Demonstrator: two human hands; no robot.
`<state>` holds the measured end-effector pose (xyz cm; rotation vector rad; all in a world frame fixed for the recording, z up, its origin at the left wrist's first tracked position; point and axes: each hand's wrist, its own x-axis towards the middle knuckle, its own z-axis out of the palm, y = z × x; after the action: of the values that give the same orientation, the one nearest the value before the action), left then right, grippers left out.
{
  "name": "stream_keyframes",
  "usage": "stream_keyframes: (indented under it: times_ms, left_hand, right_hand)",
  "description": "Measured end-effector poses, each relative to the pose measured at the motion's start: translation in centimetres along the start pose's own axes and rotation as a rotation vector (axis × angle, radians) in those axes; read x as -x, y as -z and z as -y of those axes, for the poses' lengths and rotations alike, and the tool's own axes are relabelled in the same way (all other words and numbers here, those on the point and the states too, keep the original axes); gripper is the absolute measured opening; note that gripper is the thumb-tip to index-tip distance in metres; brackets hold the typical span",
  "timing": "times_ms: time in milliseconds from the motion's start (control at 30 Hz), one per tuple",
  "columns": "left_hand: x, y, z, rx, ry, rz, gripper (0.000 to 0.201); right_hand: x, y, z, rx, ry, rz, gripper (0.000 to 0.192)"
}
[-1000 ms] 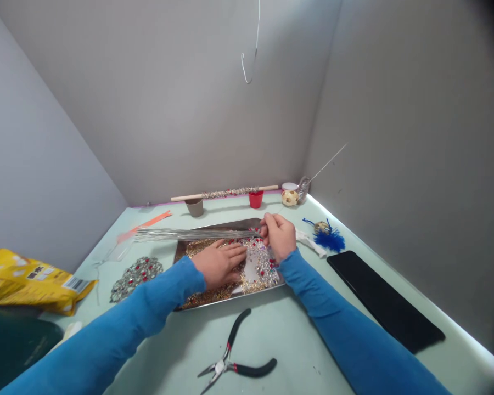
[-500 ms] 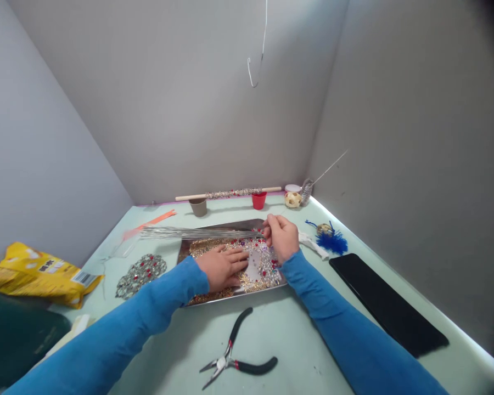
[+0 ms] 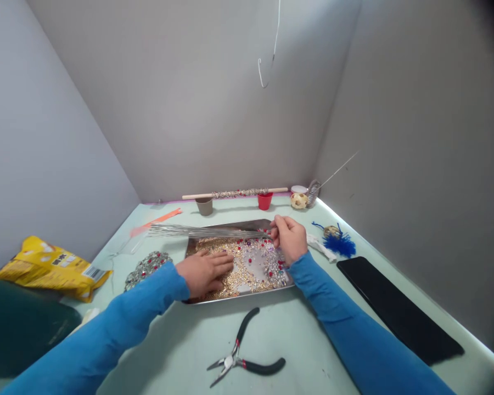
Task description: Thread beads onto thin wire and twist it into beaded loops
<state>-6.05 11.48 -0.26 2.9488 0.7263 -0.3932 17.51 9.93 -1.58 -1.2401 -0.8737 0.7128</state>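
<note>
So since a moment ago our left hand point(image 3: 203, 271) is sliding back toward the near-left corner of the metal tray point(image 3: 230, 226), off the middle of the bead pile, while our right hand point(image 3: 290, 240) is barely budging at the tray's far-right side.

Going big to small: we're working on a pale green table point(image 3: 296, 340) boxed in by grey walls at the back and on both sides. A long black pad point(image 3: 399, 312) is lying along the right edge, and a yellow bag point(image 3: 51, 267) is sitting far left. The tray is taking up the middle, full of gold, red and clear beads point(image 3: 251, 263).

The bundle of thin wires point(image 3: 197, 231) is what we're holding. Its long axis is running left-right, roughly along the tray's far rim, with the loose ends pointing left and sticking out well past the tray's left edge, over the table. Our right hand is pinching the right end, fingers closed around it. Our left hand is lying flat and relaxed, fingers spread on the beads, gripping nothing.

Left of the tray a beaded patch point(image 3: 148, 266) is resting on the table. The black-handled pliers point(image 3: 242, 359) are lying near us, apart from the tray, with bare table all round them. There's also open surface between the tray and the pad, though a blue tassel point(image 3: 340, 241) is sitting at its far end.
</note>
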Motion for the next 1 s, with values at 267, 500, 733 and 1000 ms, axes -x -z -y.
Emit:
stream_keyframes:
  times_ms: [267,500,733,1000]
  left_hand:
    - [1.4,0.5,0.9,-0.01,0.04,-0.028,0.042]
    - [0.6,1.2,0.3,0.042,0.094,-0.044,0.026]
    - [-0.7,1.0,-0.4,0.082,0.098,-0.102,0.02]
    - [-0.1,1.9,1.7,0.01,0.157,-0.076,0.013]
  right_hand:
    - [0.0,0.0,-0.1,0.006,0.001,0.017,0.027]
    - [0.0,-0.1,0.1,0.01,-0.009,0.011,0.024]
    - [0.0,0.0,-0.1,0.015,-0.013,0.022,0.025]
    - [0.0,-0.1,0.0,0.012,-0.004,0.025,0.025]
